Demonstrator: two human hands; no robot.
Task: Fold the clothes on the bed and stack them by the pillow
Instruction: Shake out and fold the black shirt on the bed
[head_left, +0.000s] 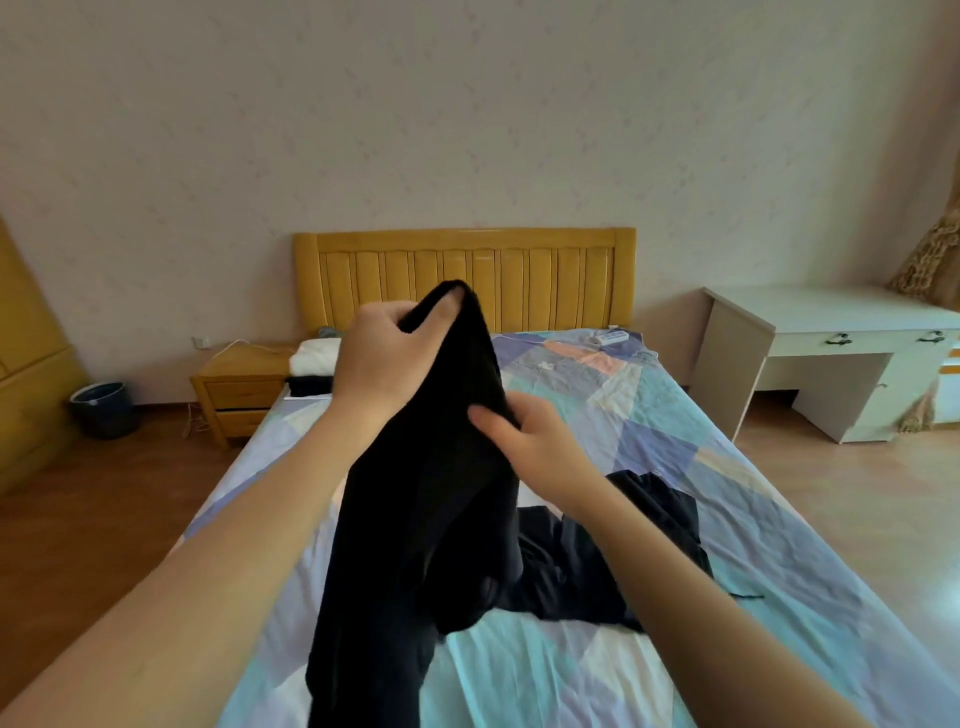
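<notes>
A long black soft-knit garment hangs in the air above the near half of the bed, its top edge pinched up high and its lower length draping down past the bottom of the view. The left hand is clamped on that top edge, fingers curled over the bunched cloth, while the right hand is closed on the garment's right side lower down, thumb pressed into the fabric. Under and just right of it a second crumpled dark garment lies loose on the patchwork bedsheet in pale blue, lilac and white. Far up the bed, near the yellow wooden headboard, a small stack of folded white and black clothes sits at the left edge beside the wooden bedside cabinet. The step in hand looks like finding the garment's edges before a fold; the next move likely calls for spreading it flat or matching its halves. What kind of garment it is cannot be told: the black cloth swallows seams and shape, its lower end is cut off, and the pillow is mostly hidden behind the raised hand and the stack.
</notes>
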